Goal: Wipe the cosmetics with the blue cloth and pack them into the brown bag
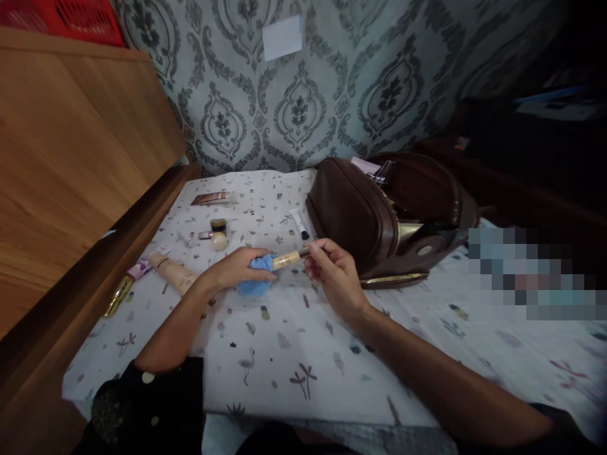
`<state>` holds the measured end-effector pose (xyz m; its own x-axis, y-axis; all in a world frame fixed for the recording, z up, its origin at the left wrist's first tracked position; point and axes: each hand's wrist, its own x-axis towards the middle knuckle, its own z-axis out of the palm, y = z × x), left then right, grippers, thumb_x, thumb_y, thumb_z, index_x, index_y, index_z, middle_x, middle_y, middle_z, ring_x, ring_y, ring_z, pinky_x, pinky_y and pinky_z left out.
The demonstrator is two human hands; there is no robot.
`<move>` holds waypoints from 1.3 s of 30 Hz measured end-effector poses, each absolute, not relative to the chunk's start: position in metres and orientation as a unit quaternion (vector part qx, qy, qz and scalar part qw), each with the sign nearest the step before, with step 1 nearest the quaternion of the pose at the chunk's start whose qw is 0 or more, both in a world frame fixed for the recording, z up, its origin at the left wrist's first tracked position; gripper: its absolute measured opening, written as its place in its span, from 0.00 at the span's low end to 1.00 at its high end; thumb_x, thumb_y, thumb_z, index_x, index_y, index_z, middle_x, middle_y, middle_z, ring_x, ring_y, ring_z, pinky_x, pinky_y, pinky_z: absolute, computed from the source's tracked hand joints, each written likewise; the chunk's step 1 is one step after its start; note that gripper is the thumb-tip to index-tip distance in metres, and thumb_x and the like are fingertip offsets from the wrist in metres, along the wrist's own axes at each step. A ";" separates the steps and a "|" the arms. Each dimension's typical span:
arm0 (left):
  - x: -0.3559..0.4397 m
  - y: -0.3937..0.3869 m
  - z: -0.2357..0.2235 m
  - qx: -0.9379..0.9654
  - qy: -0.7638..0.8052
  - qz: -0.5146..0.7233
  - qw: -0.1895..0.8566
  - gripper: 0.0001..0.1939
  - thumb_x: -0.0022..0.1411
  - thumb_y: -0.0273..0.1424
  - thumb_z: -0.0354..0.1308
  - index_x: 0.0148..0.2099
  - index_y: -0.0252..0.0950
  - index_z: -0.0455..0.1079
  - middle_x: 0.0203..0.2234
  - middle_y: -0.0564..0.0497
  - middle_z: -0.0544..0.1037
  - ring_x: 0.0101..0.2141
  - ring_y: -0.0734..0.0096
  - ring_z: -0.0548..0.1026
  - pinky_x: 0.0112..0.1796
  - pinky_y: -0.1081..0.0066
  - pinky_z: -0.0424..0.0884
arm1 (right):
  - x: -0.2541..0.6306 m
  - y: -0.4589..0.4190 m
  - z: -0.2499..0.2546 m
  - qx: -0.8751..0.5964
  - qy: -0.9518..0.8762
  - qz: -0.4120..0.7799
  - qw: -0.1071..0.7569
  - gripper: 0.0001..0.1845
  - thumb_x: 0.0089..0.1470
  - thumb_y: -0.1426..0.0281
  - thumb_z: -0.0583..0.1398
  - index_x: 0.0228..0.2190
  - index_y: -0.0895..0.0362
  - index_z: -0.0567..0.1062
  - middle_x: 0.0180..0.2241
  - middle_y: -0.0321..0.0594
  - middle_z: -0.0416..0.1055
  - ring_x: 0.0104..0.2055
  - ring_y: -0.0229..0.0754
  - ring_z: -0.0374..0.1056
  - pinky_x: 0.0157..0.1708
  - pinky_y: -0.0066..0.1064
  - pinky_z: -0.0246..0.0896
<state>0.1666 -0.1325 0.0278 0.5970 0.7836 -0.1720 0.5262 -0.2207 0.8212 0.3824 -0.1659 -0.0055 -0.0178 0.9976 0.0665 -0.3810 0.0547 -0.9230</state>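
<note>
My left hand (239, 267) is closed on a blue cloth (256, 279) and presses it round one end of a slim beige cosmetic tube (287, 259). My right hand (332, 268) pinches the tube's other, dark end. Both hands hover just above a white patterned sheet (294, 341), in front of an open brown leather bag (379, 218).
Several cosmetics lie on the sheet: a beige tube (171, 272), a gold-and-pink tube (124, 284), a small round jar (219, 241), a flat compact (211, 198) and a white tube (300, 223). A wooden headboard (71, 158) rises on the left, a patterned wall (303, 95) stands behind.
</note>
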 end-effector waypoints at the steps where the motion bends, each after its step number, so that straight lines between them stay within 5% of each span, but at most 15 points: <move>1: 0.167 -0.133 0.026 0.757 0.429 0.154 0.468 0.18 0.54 0.46 0.64 0.35 0.35 0.70 0.23 0.58 0.65 0.26 0.74 0.65 0.28 0.74 0.60 | 0.382 -0.166 -0.004 -0.365 -0.405 0.593 0.593 0.23 0.45 0.51 0.69 0.31 0.56 0.71 0.20 0.29 0.65 0.19 0.30 0.56 0.16 0.23 0.48; 10: 0.184 -0.142 0.011 0.715 0.429 0.225 0.504 0.22 0.56 0.49 0.63 0.34 0.34 0.70 0.21 0.57 0.65 0.23 0.75 0.63 0.25 0.74 0.58 | 0.378 -0.166 -0.009 -0.351 -0.415 0.675 0.499 0.22 0.39 0.55 0.72 0.30 0.59 0.79 0.25 0.34 0.68 0.26 0.32 0.59 0.20 0.23 0.48; 19: 0.170 -0.132 0.020 0.721 0.405 0.129 0.547 0.18 0.50 0.42 0.69 0.36 0.34 0.72 0.25 0.56 0.70 0.27 0.73 0.67 0.28 0.75 0.63 | 0.378 -0.168 -0.005 -0.315 -0.409 0.664 0.540 0.24 0.45 0.49 0.69 0.33 0.53 0.72 0.30 0.35 0.74 0.34 0.40 0.72 0.38 0.33 0.68; 24: 0.167 -0.131 0.017 0.649 0.454 0.292 0.536 0.23 0.54 0.46 0.66 0.46 0.36 0.71 0.31 0.53 0.72 0.31 0.71 0.71 0.31 0.75 0.66 | 0.378 -0.173 -0.006 -0.349 -0.427 0.677 0.487 0.28 0.46 0.44 0.66 0.33 0.53 0.67 0.23 0.30 0.70 0.23 0.36 0.67 0.25 0.30 0.67; 28: 0.173 -0.134 0.016 0.653 0.415 0.404 0.488 0.38 0.53 0.45 0.67 0.63 0.43 0.60 0.42 0.50 0.72 0.40 0.68 0.72 0.36 0.74 0.68 | 0.376 -0.175 -0.008 -0.354 -0.488 0.675 0.425 0.27 0.49 0.44 0.64 0.29 0.55 0.66 0.19 0.27 0.61 0.17 0.30 0.55 0.13 0.22 0.53; 32: 0.180 -0.138 0.016 0.689 0.410 0.345 0.488 0.24 0.55 0.46 0.66 0.50 0.38 0.71 0.33 0.53 0.72 0.32 0.71 0.69 0.33 0.75 0.65 | 0.377 -0.174 -0.008 -0.348 -0.524 0.678 0.381 0.28 0.50 0.44 0.63 0.26 0.56 0.65 0.18 0.27 0.60 0.15 0.26 0.49 0.12 0.20 0.42; 39: 0.178 -0.138 0.015 0.692 0.450 0.385 0.413 0.18 0.62 0.48 0.57 0.33 0.36 0.67 0.22 0.58 0.63 0.23 0.76 0.60 0.25 0.76 0.57 | 0.381 -0.171 -0.012 -0.360 -0.567 0.627 0.395 0.28 0.48 0.48 0.66 0.39 0.57 0.70 0.19 0.26 0.64 0.16 0.30 0.56 0.14 0.22 0.51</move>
<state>0.1785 -0.1376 0.0145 0.2976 0.9409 0.1617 0.3045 -0.2540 0.9180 0.3807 -0.1713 -0.0117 -0.4278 0.9039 -0.0035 -0.0873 -0.0452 -0.9952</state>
